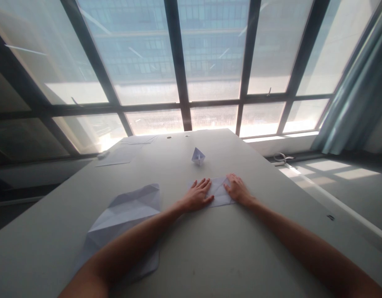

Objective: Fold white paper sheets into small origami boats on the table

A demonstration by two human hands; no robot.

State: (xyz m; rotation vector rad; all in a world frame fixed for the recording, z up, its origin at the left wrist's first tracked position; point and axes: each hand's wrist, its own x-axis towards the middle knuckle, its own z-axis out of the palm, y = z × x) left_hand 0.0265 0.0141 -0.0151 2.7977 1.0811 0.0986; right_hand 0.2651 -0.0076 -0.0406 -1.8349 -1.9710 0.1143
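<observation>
Presently: our left hand (197, 194) flat, fingers spread, pressing left end of folded sheet (218, 191); our right hand (238, 189) likewise flat on right end, neither gripping. Sheet's long axis runs hand to hand, mid-worktop (240, 248). Small paper figure (198, 156) beyond sheet; large creased paper (128, 211) near-left of it.

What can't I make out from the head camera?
Head view:
- Folded paper: its ends are hidden under the left hand and right hand.
- Large creased sheet: near part under the left forearm.
- Small paper figure: folds too small to tell.
- Far sheets: lost in glare.
</observation>
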